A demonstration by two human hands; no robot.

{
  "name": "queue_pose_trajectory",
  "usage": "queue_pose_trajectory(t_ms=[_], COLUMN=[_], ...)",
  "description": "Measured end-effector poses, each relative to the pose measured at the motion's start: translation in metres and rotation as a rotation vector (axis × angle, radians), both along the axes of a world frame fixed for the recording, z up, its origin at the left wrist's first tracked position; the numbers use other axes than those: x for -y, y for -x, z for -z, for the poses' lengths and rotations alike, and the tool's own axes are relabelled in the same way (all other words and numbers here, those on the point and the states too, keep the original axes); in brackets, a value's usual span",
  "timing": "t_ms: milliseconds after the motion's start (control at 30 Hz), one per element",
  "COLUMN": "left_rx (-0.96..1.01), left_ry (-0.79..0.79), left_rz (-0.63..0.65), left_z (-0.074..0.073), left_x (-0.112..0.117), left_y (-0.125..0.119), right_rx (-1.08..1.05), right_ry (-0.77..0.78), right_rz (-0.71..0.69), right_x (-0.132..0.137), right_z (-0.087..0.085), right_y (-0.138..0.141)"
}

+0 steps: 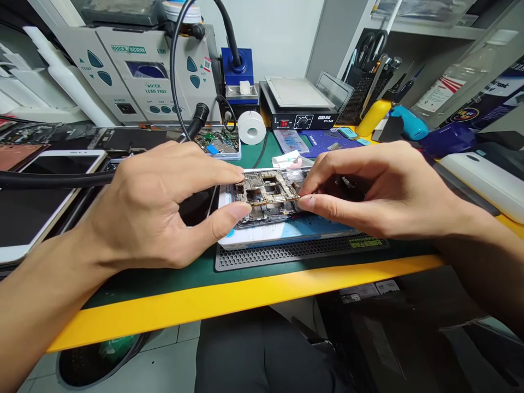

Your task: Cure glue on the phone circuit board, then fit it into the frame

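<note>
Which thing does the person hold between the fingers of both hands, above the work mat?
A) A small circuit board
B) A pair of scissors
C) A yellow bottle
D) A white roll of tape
A: the left hand and the right hand pinch the circuit board by its edges from opposite sides.
</note>
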State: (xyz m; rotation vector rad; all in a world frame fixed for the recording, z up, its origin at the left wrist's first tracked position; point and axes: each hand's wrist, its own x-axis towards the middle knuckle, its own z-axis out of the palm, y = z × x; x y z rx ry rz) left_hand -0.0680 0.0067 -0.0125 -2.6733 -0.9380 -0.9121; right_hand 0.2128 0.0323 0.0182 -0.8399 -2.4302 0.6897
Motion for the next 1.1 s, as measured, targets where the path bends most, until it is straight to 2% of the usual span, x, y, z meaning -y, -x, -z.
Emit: queue_pose_trajectory(t_ms=[533,733,1100], left_rx=[0.046,0.072,0.066], left_ry=[0.019,0.019,0.092], left_rz=[0.012,0.010,0.004], left_z=[0.0025,0.0030,-0.0010], left_x=[-0.0036,-0.0041,-0.0010], left_y=[-0.0014,-0.0001,-0.0009], right_rx=[-0.011,0.005,0.040], right_ry=[0.072,0.024,0.124], right_rz=[0.017,-0.019,-0.079], right_x=[-0.0002,-0.0012,-0.0025], right_z=[-0.0014,-0.0031,-0.0080], right_y=[0.0002,-0.0008,-0.0005])
